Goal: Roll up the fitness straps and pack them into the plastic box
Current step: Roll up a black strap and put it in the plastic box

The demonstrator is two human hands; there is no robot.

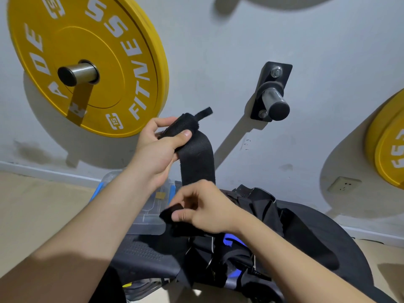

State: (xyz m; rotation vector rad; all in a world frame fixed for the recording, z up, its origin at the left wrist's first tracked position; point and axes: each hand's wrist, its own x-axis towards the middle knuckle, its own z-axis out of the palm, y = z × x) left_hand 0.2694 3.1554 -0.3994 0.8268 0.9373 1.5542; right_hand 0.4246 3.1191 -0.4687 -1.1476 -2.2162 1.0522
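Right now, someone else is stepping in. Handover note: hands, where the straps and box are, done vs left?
Left hand: raised, pinching the top end of a black fitness strap, which hangs flat.
Right hand: lower, gripping the same strap's bottom end; not rolled yet.
Clear plastic box: on the black bench, behind the hands; contents not readable.
Pile of black straps: loose on the bench, right of the box.
Done: nothing visibly packed. Left: roll this strap, box it, then the pile.

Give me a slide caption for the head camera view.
Both hands, left and right, stretch a black woven fitness strap above a clear plastic box.
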